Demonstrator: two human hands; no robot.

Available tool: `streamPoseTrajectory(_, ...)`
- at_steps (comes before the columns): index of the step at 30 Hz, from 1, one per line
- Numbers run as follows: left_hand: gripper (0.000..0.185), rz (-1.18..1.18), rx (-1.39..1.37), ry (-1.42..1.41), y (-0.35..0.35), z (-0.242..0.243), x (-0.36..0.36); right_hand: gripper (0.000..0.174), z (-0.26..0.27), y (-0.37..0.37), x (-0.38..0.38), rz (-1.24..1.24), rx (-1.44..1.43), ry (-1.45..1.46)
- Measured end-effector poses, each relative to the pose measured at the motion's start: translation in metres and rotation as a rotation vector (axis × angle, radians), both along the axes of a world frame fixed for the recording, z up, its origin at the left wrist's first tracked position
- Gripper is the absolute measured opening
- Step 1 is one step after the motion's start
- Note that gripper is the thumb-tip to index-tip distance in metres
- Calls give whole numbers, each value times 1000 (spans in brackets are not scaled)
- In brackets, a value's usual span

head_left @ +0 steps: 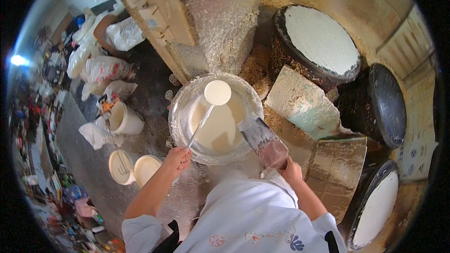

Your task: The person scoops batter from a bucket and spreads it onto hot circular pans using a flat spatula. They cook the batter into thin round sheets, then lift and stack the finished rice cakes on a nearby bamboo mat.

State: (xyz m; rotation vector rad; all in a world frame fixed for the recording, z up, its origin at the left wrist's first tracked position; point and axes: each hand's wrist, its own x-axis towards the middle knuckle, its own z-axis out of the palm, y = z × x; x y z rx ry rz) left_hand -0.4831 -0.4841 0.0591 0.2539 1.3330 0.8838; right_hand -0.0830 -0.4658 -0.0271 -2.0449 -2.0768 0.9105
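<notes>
My left hand (180, 160) grips the long handle of a ladle (218, 92). The ladle's round bowl is full of cream-coloured batter and is over the far side of a wide metal basin (177, 112). Pale liquid batter (223, 123) fills the basin's lower part, and its wall and rim are crusted with splashes. In my right hand (291, 172) is a flat rectangular scraper (263, 140), reddish near the hand and smeared whitish towards its far end. That far end overlaps the basin's right rim in view; whether it touches is unclear.
Three round dark griddles stand at right: the far one (321, 38) and near one (376, 207) bear white layers, while the middle one (388, 105) is dark. Boards (302, 103) lean between them and the basin. Pale buckets (126, 119) and filled plastic bags (107, 68) stand at left.
</notes>
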Motion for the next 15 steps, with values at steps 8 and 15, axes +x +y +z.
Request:
streamPoseTrajectory(8, 16, -213, -84, 115, 38, 111, 65, 43, 4, 76, -18, -44, -7, 79)
streamPoseTrajectory(15, 15, -501, -38, 85, 111, 152, 205, 45, 6, 116, 77, -458, 79, 400)
